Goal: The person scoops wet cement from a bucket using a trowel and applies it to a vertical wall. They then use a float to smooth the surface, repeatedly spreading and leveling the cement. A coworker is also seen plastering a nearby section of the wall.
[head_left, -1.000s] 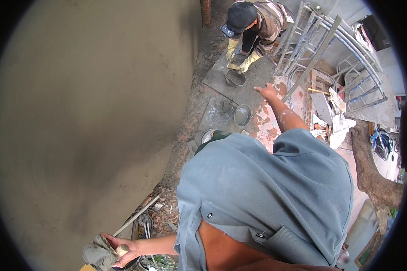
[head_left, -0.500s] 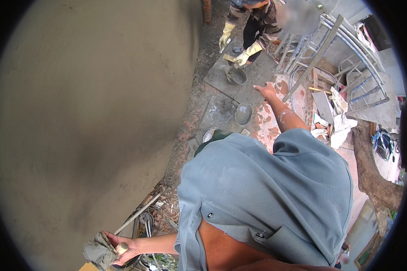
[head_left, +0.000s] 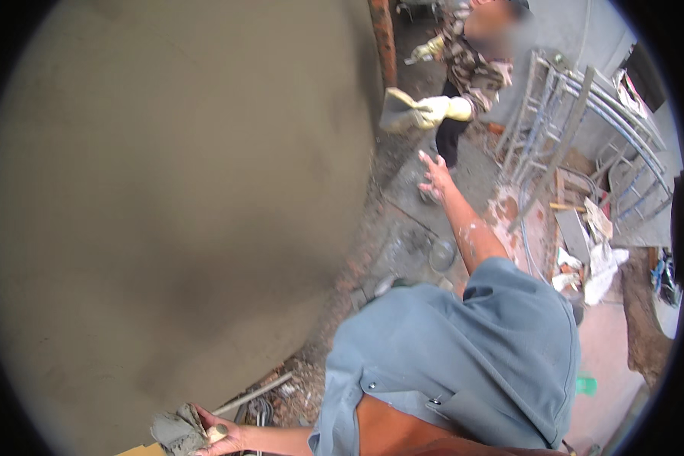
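At the lower left, my left hand (head_left: 222, 435) is closed around a tool with a round pale wooden handle, probably a trowel (head_left: 178, 430), its other end caked in wet grey mortar. A yellow edge (head_left: 140, 451) shows below it; what it belongs to is cut off by the frame. My right hand (head_left: 435, 176) is stretched away from me with its fingers apart, holding nothing. Just beyond it, a co-worker's yellow-gloved hand (head_left: 439, 111) holds out a flat float (head_left: 400, 111) with grey on its face. The co-worker's other glove (head_left: 429, 50) holds a thin tool.
A large wall of wet grey plaster (head_left: 167, 190) fills the left side. A bucket (head_left: 442, 255) stands on the mortar-stained floor boards (head_left: 406, 235). Metal scaffold frames (head_left: 577, 114) lean at the right, near papers (head_left: 604, 270) and a tree trunk (head_left: 646, 327). Rubble (head_left: 300, 395) lies along the wall's foot.
The co-worker has straightened up from the far bucket and raised the float toward my right hand. My right hand's fingers have spread. My left hand keeps its hold, and the view has shifted.
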Tool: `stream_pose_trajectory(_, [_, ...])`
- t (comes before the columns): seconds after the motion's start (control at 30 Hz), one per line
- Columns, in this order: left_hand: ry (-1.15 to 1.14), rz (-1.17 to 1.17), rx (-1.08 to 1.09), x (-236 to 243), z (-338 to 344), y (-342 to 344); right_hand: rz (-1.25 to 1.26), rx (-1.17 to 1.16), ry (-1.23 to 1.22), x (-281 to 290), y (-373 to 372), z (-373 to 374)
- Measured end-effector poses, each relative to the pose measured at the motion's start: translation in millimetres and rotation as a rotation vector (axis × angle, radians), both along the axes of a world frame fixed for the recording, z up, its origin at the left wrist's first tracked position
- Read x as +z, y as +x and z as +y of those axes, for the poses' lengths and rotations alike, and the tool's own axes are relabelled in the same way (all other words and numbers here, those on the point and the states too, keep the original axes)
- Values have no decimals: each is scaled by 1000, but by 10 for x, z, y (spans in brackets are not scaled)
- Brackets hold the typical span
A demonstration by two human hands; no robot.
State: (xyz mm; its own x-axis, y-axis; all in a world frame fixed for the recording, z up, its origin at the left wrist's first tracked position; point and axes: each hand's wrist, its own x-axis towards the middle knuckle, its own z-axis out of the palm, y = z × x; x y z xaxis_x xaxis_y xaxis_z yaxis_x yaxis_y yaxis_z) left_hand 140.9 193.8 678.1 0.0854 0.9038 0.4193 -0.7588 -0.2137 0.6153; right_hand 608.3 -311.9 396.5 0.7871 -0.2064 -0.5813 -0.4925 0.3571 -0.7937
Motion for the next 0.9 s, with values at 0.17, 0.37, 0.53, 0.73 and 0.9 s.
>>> stream_pose_trajectory(0.17, [-119,31,110,-74,102,-324,-212,-99,136,622,310,484])
stream_pose_trajectory(0.37, [-182,-47,-7,-198,231,-792,-305,-190,428,1030,497,933])
stream_pose_trajectory(0.53, [-144,55,168,-61,-104,-1044,-479,-119,621,1499,603,855])
stream_pose_trajectory(0.73, [-131,5,189,121,-509,-1308,-787,30,710,2341,607,748])
stream_pose_trajectory(0.9, [-118,-14,201,134,-622,-1534,-935,46,535,3054,312,622])
